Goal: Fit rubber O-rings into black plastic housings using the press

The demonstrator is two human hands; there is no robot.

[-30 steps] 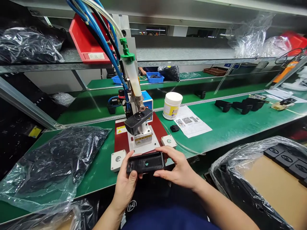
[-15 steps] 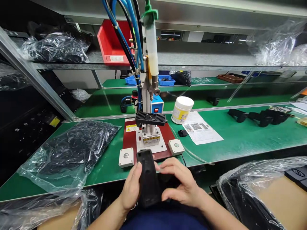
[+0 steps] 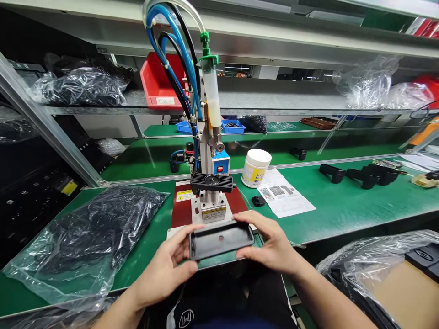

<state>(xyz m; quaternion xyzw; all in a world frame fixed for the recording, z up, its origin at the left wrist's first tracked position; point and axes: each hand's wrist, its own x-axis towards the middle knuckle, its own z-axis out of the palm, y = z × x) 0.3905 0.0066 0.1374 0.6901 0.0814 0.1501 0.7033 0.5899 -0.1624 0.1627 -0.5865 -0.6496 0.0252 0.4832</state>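
While both hands pinched the black plastic cover [image 3: 221, 238] by its short ends, it hung level and hollow side up just above the near edge of the tabletop [image 3: 343, 208], directly in front of the dispensing fixture [image 3: 212, 201]. A similar ribbed part [image 3: 211, 183] sat on the fixture's post beneath the syringe [image 3: 212, 98].

Handling of this kind looked best done by the rim alone, I judged: fingertips off the inner face and its small centre hole, the piece kept flat and square to the eye, and a light, even grip so the thin walls did not flex.

The left hand [image 3: 164, 269] lay palm up beneath the left end, thumb along the near rim. The right hand [image 3: 274, 244] arched over the right end, fingers on the far edge. Both forearms angled inward from the lower corners.
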